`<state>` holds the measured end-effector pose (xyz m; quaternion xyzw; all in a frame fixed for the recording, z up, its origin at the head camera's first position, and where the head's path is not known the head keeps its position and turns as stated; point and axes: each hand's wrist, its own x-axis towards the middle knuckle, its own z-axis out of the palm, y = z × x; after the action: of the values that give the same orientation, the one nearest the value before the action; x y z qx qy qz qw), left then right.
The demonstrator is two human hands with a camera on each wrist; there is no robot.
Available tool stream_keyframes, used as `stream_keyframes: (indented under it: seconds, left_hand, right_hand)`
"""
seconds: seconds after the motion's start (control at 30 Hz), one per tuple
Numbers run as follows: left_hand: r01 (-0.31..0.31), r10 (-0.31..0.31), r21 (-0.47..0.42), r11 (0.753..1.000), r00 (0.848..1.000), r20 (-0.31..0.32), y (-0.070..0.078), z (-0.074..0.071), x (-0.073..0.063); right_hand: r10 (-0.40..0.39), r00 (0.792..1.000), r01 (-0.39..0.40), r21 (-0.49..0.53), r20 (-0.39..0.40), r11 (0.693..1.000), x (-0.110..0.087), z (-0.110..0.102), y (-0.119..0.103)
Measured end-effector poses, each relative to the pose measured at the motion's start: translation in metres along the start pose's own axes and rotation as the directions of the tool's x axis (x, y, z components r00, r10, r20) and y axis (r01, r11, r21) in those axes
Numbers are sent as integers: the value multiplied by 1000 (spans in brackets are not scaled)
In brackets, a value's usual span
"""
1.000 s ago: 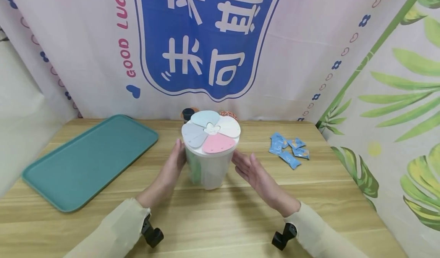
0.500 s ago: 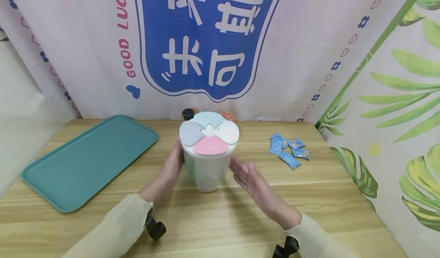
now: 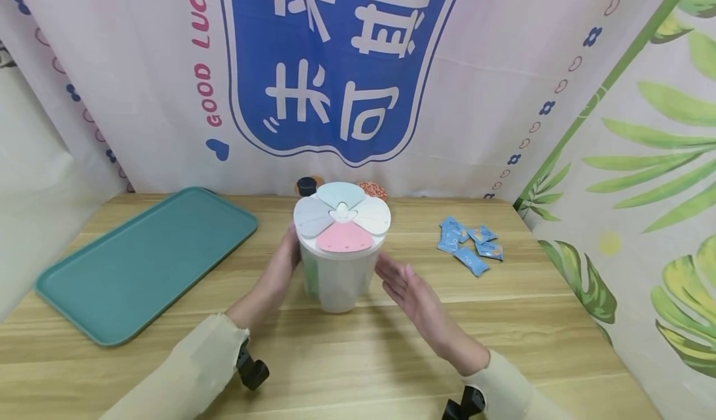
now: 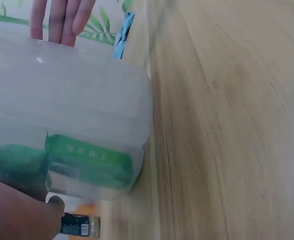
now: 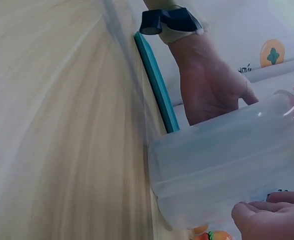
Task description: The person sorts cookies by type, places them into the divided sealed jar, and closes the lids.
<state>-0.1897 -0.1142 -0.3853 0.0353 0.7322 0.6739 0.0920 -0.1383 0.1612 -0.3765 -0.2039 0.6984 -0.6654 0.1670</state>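
Note:
A translucent lidded storage canister (image 3: 338,283) stands upright on the table. Its round lid (image 3: 342,218) carries petal-shaped flaps in pink, white, grey and pale blue. My left hand (image 3: 276,280) holds the canister's left side; its fingers are mostly hidden behind it. Through the wall in the left wrist view, green packets (image 4: 89,160) show inside. At the right side is my right hand (image 3: 419,305), fingers straight and thumb up, their tips close to or touching the wall. Where exactly they make contact I cannot tell.
To the left lies a teal tray (image 3: 148,264). Several small blue packets (image 3: 470,246) lie at the right. Behind the canister are a dark-capped jar (image 3: 306,186) and a red-speckled round item (image 3: 373,190), both partly hidden. Printed cloth (image 3: 475,109) hangs along the back edge.
The canister has turned a little, bringing the pink flap round to the front, and has shifted slightly towards me. My left hand followed its side; my right hand moved slightly lower.

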Motion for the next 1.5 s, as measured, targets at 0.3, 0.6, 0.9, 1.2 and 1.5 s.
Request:
stream_keyframes:
  seconds: [0.3, 0.6, 0.9, 1.2, 1.5]
  left_hand:
    - [-407, 448, 217, 887, 873, -194, 40, -13, -10]
    - [-663, 781, 584, 468, 620, 78, 74, -20, -30]
    - [-732, 771, 649, 205, 529, 354, 72, -19, -41]
    - [-756, 773, 632, 170, 500, 391, 67, -19, -43]
    - [-761, 759, 614, 208, 522, 390, 66, -21, -42]
  right_hand:
    - [-156, 962, 91, -277, -224, 957, 17, -19, -15]
    - [-503, 864, 392, -583, -34, 712, 35, -40, -59]
    - [-484, 822, 534, -704, 302, 468, 43, -38, -83]
    - [-461, 802, 579, -680, 379, 449, 53, -33, -84]
    - [-481, 805, 585, -603, 348, 542, 56, -36, -78]
